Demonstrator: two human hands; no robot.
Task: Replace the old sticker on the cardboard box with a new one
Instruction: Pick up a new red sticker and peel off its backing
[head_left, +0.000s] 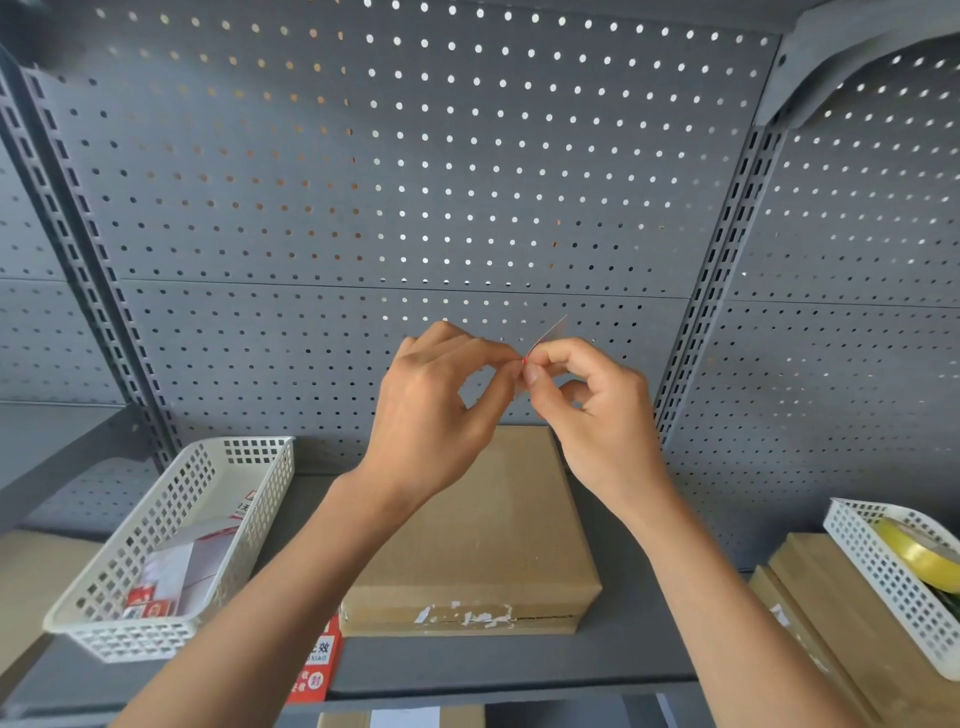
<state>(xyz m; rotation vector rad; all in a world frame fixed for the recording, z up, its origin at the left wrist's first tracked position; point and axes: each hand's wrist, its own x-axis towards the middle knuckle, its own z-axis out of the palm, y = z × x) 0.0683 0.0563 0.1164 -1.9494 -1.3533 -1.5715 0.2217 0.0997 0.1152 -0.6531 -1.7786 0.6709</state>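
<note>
A flat brown cardboard box (483, 525) lies on the grey shelf, its front edge (462, 616) showing torn white scraps of a sticker. Above the box, my left hand (436, 410) and my right hand (592, 405) meet fingertip to fingertip. Both pinch a small thin sticker sheet (550, 335) with a red edge, which sticks up between them. Whether the sticker is separating from its backing I cannot tell.
A white mesh basket (171, 540) with sticker sheets stands at the left. A red and white sticker sheet (317, 660) lies by the box's front left corner. At the right, another white basket (893, 577) with yellow tape rests on stacked cardboard boxes (821, 613). Grey pegboard (415, 182) backs the shelf.
</note>
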